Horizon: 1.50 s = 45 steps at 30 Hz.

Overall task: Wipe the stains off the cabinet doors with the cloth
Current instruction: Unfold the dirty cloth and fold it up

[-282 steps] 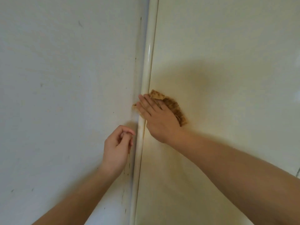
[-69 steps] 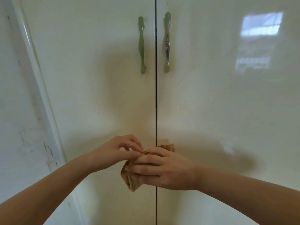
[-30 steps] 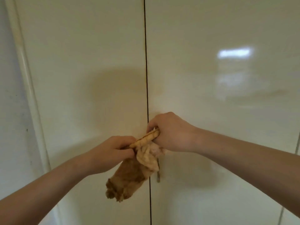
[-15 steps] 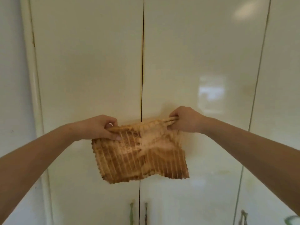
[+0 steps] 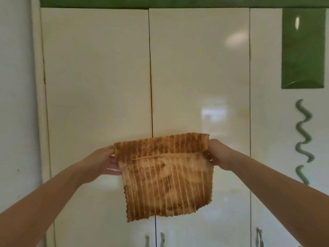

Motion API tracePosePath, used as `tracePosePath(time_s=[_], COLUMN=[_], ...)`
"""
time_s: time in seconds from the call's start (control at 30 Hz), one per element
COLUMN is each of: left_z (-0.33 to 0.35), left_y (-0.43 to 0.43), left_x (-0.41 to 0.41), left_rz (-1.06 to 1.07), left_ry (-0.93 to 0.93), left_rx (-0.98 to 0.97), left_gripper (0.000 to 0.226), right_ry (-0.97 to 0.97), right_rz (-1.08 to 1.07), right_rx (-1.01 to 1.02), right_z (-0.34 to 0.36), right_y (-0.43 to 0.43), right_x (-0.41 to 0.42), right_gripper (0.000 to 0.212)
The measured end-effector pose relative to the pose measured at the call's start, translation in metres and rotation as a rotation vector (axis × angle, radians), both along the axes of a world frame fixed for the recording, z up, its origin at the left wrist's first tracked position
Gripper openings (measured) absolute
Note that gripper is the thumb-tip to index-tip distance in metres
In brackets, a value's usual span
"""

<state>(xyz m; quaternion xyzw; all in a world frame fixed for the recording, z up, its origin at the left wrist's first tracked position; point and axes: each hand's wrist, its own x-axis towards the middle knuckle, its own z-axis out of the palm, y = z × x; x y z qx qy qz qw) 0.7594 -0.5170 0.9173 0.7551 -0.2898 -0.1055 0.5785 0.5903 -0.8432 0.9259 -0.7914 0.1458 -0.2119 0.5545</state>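
**Cloth held open in front of the shut cabinet doors**

We are reaching both forearms forward and upward, and our hands are arriving at nearly the same height. Our left hand (image 5: 108,162) is pinching the left edge of the cloth (image 5: 165,179), with the thumb on the near face and the fingers curling behind. Our right hand (image 5: 218,154) is gripping the right edge, though the fabric is hiding most of its fingers. The cloth is hanging spread out between them. It is brown, ribbed with pale vertical lines, and its top band is folding over toward us.

It is hanging in front of the seam between the left door (image 5: 96,86) and the right door (image 5: 199,68). Both doors are shut, so we are seeing nothing of what is inside. A yellowish stain (image 5: 151,97) is running down the seam above the cloth. Two green handles (image 5: 147,240) are showing below the cloth's lower edge. Farther right, a third door is carrying a green panel (image 5: 302,49) and a wavy green ornament (image 5: 303,129). A green strip (image 5: 178,1) is crossing the top.

Half a second ago we were pinching the cloth along its top edge. Now the top is doubling over and our hands are sitting on its sides. A second ago it was still bunched.
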Motion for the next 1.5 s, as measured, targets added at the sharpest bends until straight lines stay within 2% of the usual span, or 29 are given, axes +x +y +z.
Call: tracePosePath(time_s=[0.1, 0.17, 0.27, 0.37, 0.47, 0.53, 0.57, 0.7, 0.83, 1.0, 1.07, 1.2, 1.43, 1.5], left_z=[0.001, -0.004, -0.036, -0.07, -0.071, -0.06, -0.053, -0.025, -0.003, 0.021, 0.028, 0.037, 0.044, 0.048], left_y=[-0.013, -0.019, -0.022, -0.016, -0.005, 0.002, 0.004, 0.014, 0.023, 0.032, 0.035, 0.038, 0.027, 0.025], left_x=[0.0, 0.004, 0.009, 0.004, 0.012, 0.018, 0.019, 0.019, 0.019, 0.021, 0.02, 0.017, 0.024, 0.025], left_rz=[0.17, 0.249, 0.273, 0.224, 0.245, 0.253, 0.24, 0.144, 0.069, 0.071, 0.014, -0.111, 0.017, 0.067], left_ry=[-0.105, -0.111, 0.141, 0.319, 0.332, 0.318, 0.297, 0.197, 0.096, -0.026, -0.05, -0.143, -0.392, -0.474], left_rx=[-0.105, -0.117, -0.016, 0.127, 0.06, -0.056, -0.111, -0.299, -0.334, -0.329, -0.308, -0.155, 0.006, 0.076], left_gripper=[0.032, 0.031, 0.028, 0.021, 0.016, 0.025, 0.029, 0.018, 0.02, 0.024, 0.027, 0.05, 0.019, 0.014], right_ry=[0.011, 0.017, 0.213, 0.434, 0.302, 0.125, 0.042, -0.208, -0.242, -0.273, -0.303, -0.324, -0.296, -0.276], right_rz=[0.057, 0.06, 0.091, 0.002, -0.082, -0.107, -0.101, -0.026, 0.096, 0.03, 0.012, 0.005, 0.1, 0.106], right_rx=[0.075, 0.124, 0.287, 0.365, 0.423, 0.429, 0.427, 0.45, 0.325, 0.099, 0.07, 0.061, 0.109, 0.06], right_z=[0.007, -0.002, -0.052, -0.107, -0.116, -0.101, -0.09, -0.05, -0.02, 0.01, 0.018, 0.03, 0.039, 0.043], right_y=[0.012, 0.016, 0.026, 0.039, 0.042, 0.04, 0.041, 0.033, 0.024, 0.02, 0.017, 0.012, 0.007, 0.007], right_x=[0.0, 0.003, 0.01, 0.009, 0.011, 0.016, 0.018, 0.019, 0.012, 0.006, 0.005, 0.0, -0.007, -0.01], right_gripper=[0.037, 0.04, 0.044, 0.025, 0.018, 0.017, 0.015, 0.009, 0.023, 0.028, 0.024, 0.018, 0.024, 0.028])
